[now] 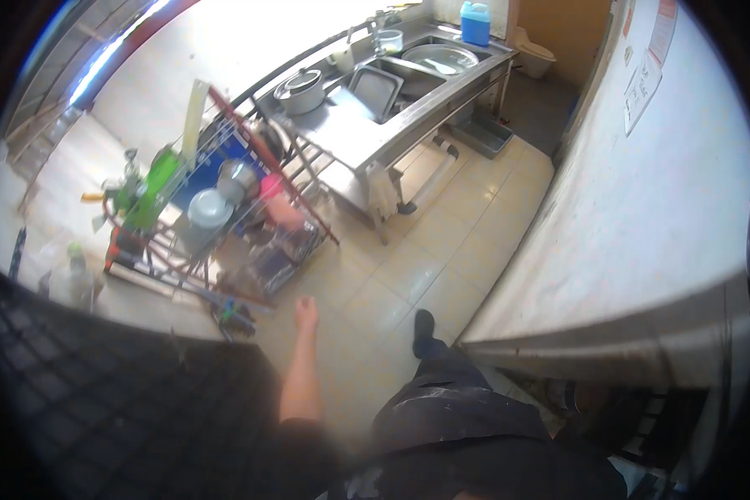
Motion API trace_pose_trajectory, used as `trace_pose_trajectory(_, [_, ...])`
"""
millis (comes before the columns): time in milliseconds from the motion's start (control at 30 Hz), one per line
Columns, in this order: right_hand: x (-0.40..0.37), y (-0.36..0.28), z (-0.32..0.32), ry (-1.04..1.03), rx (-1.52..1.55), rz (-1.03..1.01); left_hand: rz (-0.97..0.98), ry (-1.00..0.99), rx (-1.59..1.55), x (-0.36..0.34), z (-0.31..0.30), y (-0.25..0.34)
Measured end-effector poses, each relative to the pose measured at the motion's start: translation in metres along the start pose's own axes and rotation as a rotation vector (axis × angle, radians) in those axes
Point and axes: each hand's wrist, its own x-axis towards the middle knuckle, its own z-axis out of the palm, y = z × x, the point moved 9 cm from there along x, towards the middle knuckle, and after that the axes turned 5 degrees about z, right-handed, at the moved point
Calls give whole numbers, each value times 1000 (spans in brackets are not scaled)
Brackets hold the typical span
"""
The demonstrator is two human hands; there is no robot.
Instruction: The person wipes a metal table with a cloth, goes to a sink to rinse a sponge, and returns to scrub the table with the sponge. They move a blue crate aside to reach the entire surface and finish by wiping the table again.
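Note:
My left hand (306,312) hangs at my side over the tiled floor (408,267), fingers curled loosely, holding nothing that I can see. It is nearest to a red metal rack (250,208) stacked with pots, bowls and bottles. My right hand is out of view. My dark trouser leg and shoe (423,323) stand on the tiles.
A steel sink counter (367,133) at the back holds a lidded pot (300,90), a tray (375,87) and a large basin (439,58); a blue jug (475,23) stands beside it. A white wall (642,208) runs along the right. A dark mesh surface (117,400) fills the lower left.

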Motion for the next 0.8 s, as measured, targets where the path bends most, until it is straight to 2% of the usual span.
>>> trace_pose_trajectory(33, [-11, 21, 2, -164, -34, 353, 24, -17, -2, 31, 16, 25])
trace_pose_trajectory(100, [28, 4, -3, -175, -21, 466, 74, 29, -102, 84, 50, 79])
trace_pose_trajectory(167, [74, -57, -52, -125, 0, 518, 38, -127, 30, 131, 126, 77])
trace_pose_trajectory(233, [138, -120, -110, -55, 24, 532, -27, -370, 10, 142, 199, 71])
trace_pose_trajectory(333, [244, -220, -201, 73, 79, 487, -49, -435, -154, 151, 273, 89])
trace_pose_trajectory(433, [336, -318, -294, 182, 169, 390, -50, -605, -227, 143, 299, 169])
trace_pose_trajectory(500, [392, -389, -350, 218, 231, 311, -30, -635, -281, 172, 320, 228])
trace_pose_trajectory(567, [441, -440, -384, 221, 261, 240, 98, -645, -445, 215, 342, 297])
trace_pose_trajectory(600, [463, -459, -392, 211, 263, 222, 105, -639, -471, 241, 353, 331])
trace_pose_trajectory(667, [499, -483, -402, 173, 235, 217, 258, -566, -612, 297, 366, 405])
trace_pose_trajectory(800, [542, -470, -390, 28, 115, 366, 376, -443, -696, 427, 397, 497])
